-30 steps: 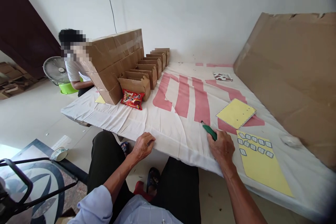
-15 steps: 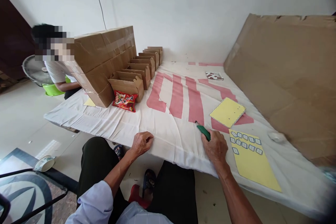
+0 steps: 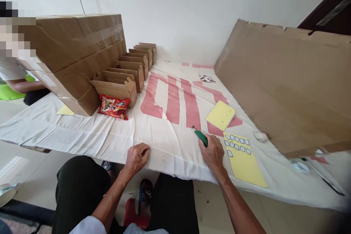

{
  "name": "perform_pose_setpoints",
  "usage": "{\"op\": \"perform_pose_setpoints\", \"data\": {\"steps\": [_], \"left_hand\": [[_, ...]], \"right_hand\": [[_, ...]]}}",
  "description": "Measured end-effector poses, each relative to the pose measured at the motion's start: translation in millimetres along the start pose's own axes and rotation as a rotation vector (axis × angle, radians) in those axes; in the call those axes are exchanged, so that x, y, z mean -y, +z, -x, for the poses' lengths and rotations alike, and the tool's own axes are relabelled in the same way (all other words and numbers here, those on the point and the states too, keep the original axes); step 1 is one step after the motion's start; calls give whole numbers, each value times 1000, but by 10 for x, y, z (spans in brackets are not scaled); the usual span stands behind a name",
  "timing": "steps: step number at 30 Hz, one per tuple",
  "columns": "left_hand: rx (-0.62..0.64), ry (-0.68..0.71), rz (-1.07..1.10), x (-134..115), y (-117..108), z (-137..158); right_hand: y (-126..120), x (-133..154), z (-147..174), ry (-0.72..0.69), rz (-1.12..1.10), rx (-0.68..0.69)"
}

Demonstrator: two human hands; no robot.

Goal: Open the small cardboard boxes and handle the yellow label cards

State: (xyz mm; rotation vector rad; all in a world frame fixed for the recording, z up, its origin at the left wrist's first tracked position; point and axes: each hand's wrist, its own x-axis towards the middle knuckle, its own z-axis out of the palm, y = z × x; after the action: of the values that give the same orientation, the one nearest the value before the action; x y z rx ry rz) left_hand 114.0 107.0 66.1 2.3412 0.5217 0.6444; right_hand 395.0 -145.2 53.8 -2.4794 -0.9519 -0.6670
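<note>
My right hand (image 3: 212,151) rests on the white cloth near the table's front edge, closed around a green utility knife (image 3: 201,138) whose tip points away and to the left. Just right of that hand lies a yellow sheet (image 3: 246,168) bearing rows of small outlined labels. Beyond it is a second yellow sheet (image 3: 221,115) with a wavy border. My left hand (image 3: 136,157) lies at the cloth's front edge with thumb and fingers pinched together; what they hold, if anything, is too small to make out.
Stacked cartons (image 3: 82,51) stand at the left, beside a row of open cardboard boxes (image 3: 116,86) and a red snack packet (image 3: 114,106). A large cardboard panel (image 3: 279,87) leans at the right, near a tape roll (image 3: 301,167). A person (image 3: 22,76) sits behind the cartons.
My view has swung to the right, so the table's things sit further left and its right end shows more. Both hands keep nearly the same pose, the knife still in the right.
</note>
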Motion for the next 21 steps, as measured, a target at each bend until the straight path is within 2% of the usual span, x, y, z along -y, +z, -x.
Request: {"op": "perform_pose_setpoints", "data": {"steps": [21], "left_hand": [[-53, 35, 113, -18, 33, 52]], "right_hand": [[-111, 59, 40, 59, -19, 18]]}}
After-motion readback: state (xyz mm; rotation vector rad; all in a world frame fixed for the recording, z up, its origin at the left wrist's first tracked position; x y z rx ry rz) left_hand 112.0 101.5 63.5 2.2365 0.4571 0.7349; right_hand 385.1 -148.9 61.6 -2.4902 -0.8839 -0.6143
